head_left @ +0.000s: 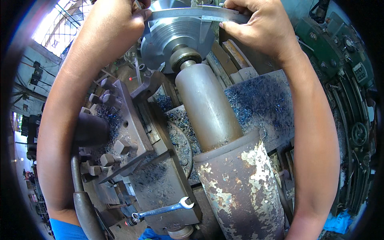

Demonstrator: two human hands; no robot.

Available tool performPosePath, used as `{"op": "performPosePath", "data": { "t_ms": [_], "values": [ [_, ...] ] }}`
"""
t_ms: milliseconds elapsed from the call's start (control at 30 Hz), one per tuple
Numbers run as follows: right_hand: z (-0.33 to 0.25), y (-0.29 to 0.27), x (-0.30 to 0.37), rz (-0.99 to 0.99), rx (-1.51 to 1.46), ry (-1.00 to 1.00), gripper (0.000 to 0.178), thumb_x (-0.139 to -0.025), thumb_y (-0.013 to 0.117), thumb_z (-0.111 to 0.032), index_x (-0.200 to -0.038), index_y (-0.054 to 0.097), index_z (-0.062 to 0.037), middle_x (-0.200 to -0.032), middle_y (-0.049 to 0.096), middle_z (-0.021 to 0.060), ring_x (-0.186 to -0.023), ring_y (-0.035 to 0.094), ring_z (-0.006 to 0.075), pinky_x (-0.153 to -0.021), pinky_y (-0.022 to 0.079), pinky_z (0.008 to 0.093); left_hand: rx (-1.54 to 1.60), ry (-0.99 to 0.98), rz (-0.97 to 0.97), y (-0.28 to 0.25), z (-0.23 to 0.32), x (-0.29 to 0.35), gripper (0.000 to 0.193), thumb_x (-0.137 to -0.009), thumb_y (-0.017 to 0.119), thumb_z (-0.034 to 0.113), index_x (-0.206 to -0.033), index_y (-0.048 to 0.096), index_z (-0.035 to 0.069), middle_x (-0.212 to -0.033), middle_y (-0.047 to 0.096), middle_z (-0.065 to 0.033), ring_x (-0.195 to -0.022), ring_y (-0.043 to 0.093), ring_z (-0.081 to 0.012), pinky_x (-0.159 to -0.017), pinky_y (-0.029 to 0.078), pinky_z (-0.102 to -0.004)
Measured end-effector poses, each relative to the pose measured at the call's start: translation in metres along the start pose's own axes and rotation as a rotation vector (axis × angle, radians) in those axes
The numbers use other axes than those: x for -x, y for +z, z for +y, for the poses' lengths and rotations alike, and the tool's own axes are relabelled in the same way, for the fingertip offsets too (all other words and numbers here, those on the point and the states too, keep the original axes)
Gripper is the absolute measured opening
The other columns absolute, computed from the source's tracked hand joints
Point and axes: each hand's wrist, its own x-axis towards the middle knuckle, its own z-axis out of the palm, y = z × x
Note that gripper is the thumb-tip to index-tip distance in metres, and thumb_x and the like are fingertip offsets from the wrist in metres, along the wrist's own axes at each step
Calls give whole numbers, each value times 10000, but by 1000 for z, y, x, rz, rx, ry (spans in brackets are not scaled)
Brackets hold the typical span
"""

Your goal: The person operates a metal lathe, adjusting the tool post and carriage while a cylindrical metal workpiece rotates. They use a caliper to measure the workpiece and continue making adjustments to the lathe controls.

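Observation:
My left hand (138,15) and my right hand (256,23) pinch the two ends of a silver vernier caliper (180,13). Its beam runs level across a round, shiny metal disc (170,35) with fine turned rings, and a jaw hangs down over the disc's right part. Some left fingers are cut off by the upper edge. Against the disc's middle presses a lathe live center (185,58), carried by the thick steel tailstock quill (208,102). Between my forearms stands the tailstock body (240,184), its paint flaking.
Beside my left forearm sits a tool post (128,116) with several square-headed bolts. A combination wrench (168,209) lies on the slide below it. Blue metal chips (256,100) cover the carriage. Another green machine (328,48) stands at the right. A lever handle (84,208) rises near my left elbow.

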Motion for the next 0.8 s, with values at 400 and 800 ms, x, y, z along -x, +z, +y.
{"op": "performPosePath", "data": {
  "t_ms": [400,800],
  "values": [
    [0,3,-1,47,30,-21,86,-678,669,-103,-672,624,-30,-579,575,148,-510,581,281,-514,464,345,-78,-150,97,-4,24,17,123,-878,588,99,-976,615,30,-771,635,-137,-721,619,-240,-655,489,-367],
    [-1,5,-2,55,21,-16,93,-685,665,-100,-666,610,-28,-567,570,141,-505,584,281,-515,471,343,64,48,14,12,-31,-7,128,-882,628,90,-991,598,30,-716,571,-76,-675,548,-144,-646,445,-302]
  ]
}}
